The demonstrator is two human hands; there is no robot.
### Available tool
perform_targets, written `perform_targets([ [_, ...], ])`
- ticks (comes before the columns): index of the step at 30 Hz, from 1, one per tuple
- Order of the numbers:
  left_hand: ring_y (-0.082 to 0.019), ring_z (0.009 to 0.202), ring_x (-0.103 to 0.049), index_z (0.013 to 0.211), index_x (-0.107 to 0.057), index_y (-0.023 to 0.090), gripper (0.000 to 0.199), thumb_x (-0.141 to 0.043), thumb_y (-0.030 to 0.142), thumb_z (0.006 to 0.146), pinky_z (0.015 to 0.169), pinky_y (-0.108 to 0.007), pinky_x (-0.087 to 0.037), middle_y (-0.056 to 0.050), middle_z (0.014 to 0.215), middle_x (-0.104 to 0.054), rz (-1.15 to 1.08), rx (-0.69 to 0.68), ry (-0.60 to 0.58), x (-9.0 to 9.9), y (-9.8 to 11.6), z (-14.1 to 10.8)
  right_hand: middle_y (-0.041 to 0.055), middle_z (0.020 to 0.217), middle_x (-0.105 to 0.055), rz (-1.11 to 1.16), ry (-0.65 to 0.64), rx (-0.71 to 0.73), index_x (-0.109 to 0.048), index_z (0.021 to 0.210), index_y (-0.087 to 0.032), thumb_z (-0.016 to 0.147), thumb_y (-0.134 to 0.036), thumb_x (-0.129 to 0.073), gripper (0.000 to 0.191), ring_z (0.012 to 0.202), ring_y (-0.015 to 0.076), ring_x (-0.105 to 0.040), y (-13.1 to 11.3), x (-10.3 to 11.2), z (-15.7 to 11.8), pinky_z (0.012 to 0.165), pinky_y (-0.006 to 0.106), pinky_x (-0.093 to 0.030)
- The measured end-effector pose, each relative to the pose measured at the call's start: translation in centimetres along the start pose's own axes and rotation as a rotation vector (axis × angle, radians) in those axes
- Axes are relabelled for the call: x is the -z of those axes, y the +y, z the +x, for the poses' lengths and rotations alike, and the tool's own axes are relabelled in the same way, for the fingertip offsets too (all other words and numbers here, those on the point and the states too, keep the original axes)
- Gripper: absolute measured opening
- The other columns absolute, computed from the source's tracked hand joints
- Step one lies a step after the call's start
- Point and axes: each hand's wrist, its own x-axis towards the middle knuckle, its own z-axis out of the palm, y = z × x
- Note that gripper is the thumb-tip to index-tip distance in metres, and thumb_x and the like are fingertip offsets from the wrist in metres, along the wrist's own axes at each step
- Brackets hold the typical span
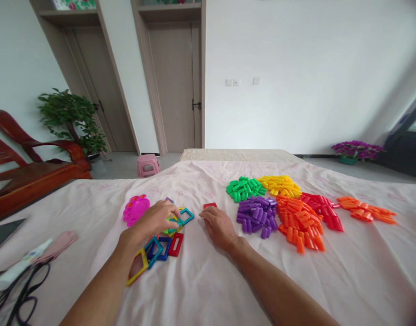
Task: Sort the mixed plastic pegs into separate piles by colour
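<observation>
My left hand (160, 217) reaches over a loose heap of magnetic tiles, its thumb and fingers apart and curved downward. Under and beside it are a light-blue square tile (186, 216) and yellow-green ones. Closer to me lie a yellow tile frame (138, 268), a teal one (154, 251), a dark-blue one (165, 248) and a red rectangular tile (176, 245). To the right, my right hand (219, 227) rests low on the cloth with its fingers bent together at another red tile (210, 205). The hand partly covers that tile.
Sorted piles of plastic pieces lie to the right: green (245, 188), yellow (281, 185), purple (257, 216), orange (299, 219) and red (323, 210). A magenta flower-edged tray (136, 210) sits left. Black-cabled items and a white device (22, 267) occupy the near-left bed.
</observation>
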Motion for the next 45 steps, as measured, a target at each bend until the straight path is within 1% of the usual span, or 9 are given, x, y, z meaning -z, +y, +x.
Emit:
perform_targets([
  [4, -0.031, 0.106, -0.061, 0.105, -0.074, 0.028, 0.050, -0.071, 0.020, 0.056, 0.086, -0.032, -0.044, -0.007, 0.112, -0.069, 0.063, 0.047, -0.032, -1.2, -0.5, -0.5, 0.0085, 0.109, -0.070, -0.001, -0.062, 0.045, -0.072, 0.109, -0.022, 0.093, -0.011, -0.049, 0.029, 0.105, 0.0215, -0.061, -0.2, -0.5, -0.3, 0.094, 0.034, -0.045],
  [10, -0.025, 0.090, -0.065, 0.097, -0.074, 0.025, 0.033, -0.062, 0.023, 0.066, 0.079, -0.029, -0.046, -0.003, 0.099, -0.072, -0.165, 0.081, -0.052, -0.8, -2.9, -0.1, 0.0082, 0.104, -0.070, -0.026, -0.107, 0.011, -0.073, 0.103, -0.020, 0.091, -0.009, -0.050, 0.028, 0.101, 0.0208, -0.061, -0.5, 0.1, -0.3, 0.090, 0.032, -0.045],
  [16, -0.026, 0.087, -0.067, 0.090, -0.072, 0.020, 0.027, -0.063, 0.022, 0.065, 0.078, -0.032, -0.049, -0.007, 0.096, -0.075, -0.382, 0.157, 0.102, -0.6, -4.9, 0.5, 0.0071, 0.104, -0.071, -0.019, -0.111, 0.009, -0.072, 0.102, -0.020, 0.089, -0.007, -0.050, 0.029, 0.099, 0.0206, -0.061, -0.5, 0.0, -0.2, 0.091, 0.032, -0.044],
  [20, -0.028, 0.092, -0.066, 0.092, -0.072, 0.020, 0.027, -0.063, 0.022, 0.066, 0.082, -0.034, -0.047, -0.010, 0.097, -0.072, -0.142, 0.235, 0.234, 0.0, -5.7, 0.5, 0.0074, 0.104, -0.071, -0.013, -0.107, 0.013, -0.072, 0.101, -0.020, 0.087, -0.005, -0.051, 0.030, 0.100, 0.0209, -0.061, -0.4, -0.1, -0.3, 0.091, 0.032, -0.044],
  [23, -0.029, 0.099, -0.062, 0.093, -0.075, 0.022, 0.025, -0.063, 0.028, 0.072, 0.087, -0.036, -0.044, -0.011, 0.102, -0.069, 0.136, 0.227, 0.248, 0.9, -4.5, 0.1, 0.0076, 0.104, -0.071, -0.020, -0.113, 0.018, -0.072, 0.100, -0.020, 0.088, -0.006, -0.052, 0.028, 0.100, 0.0206, -0.061, -0.5, 0.0, -0.2, 0.091, 0.032, -0.044],
  [29, -0.028, 0.097, -0.059, 0.083, -0.076, 0.023, 0.019, -0.066, 0.025, 0.068, 0.082, -0.034, -0.042, -0.009, 0.096, -0.068, 0.358, 0.135, -0.108, 0.0, 1.0, -1.0, 0.0068, 0.102, -0.071, -0.033, -0.117, 0.022, -0.072, 0.100, -0.018, 0.091, -0.008, -0.053, 0.024, 0.097, 0.0191, -0.061, -0.5, 0.0, -0.1, 0.089, 0.030, -0.044],
  [34, -0.031, 0.097, -0.059, 0.070, -0.071, 0.020, 0.010, -0.065, 0.016, 0.063, 0.074, -0.034, -0.041, -0.013, 0.092, -0.069, 0.462, 0.154, -0.117, -1.6, 2.1, -0.8, 0.0068, 0.102, -0.070, -0.032, -0.111, 0.022, -0.072, 0.099, -0.019, 0.092, -0.008, -0.052, 0.024, 0.099, 0.0186, -0.061, -0.4, 0.0, -0.2, 0.090, 0.029, -0.044],
  [41, -0.016, 0.062, -0.054, 0.077, -0.063, 0.017, 0.026, -0.066, 0.043, 0.074, 0.057, -0.025, -0.036, 0.001, 0.067, -0.058, -0.318, 0.312, -0.109, 1.4, -2.0, -0.5, 0.0069, 0.101, -0.071, -0.031, -0.100, 0.029, -0.072, 0.099, -0.019, 0.089, -0.007, -0.053, 0.023, 0.097, 0.0194, -0.061, -0.2, 0.0, -0.2, 0.089, 0.030, -0.045],
  [45, -0.017, 0.077, -0.064, 0.090, -0.066, 0.016, 0.040, -0.070, 0.053, 0.076, 0.073, -0.027, -0.048, -0.003, 0.085, -0.068, -0.757, 0.358, -0.183, 2.5, -2.3, -1.1, 0.0075, 0.103, -0.070, -0.006, -0.084, 0.022, -0.071, 0.102, -0.019, 0.088, -0.007, -0.053, 0.026, 0.098, 0.0203, -0.062, -0.2, -0.3, -0.2, 0.090, 0.032, -0.046],
])
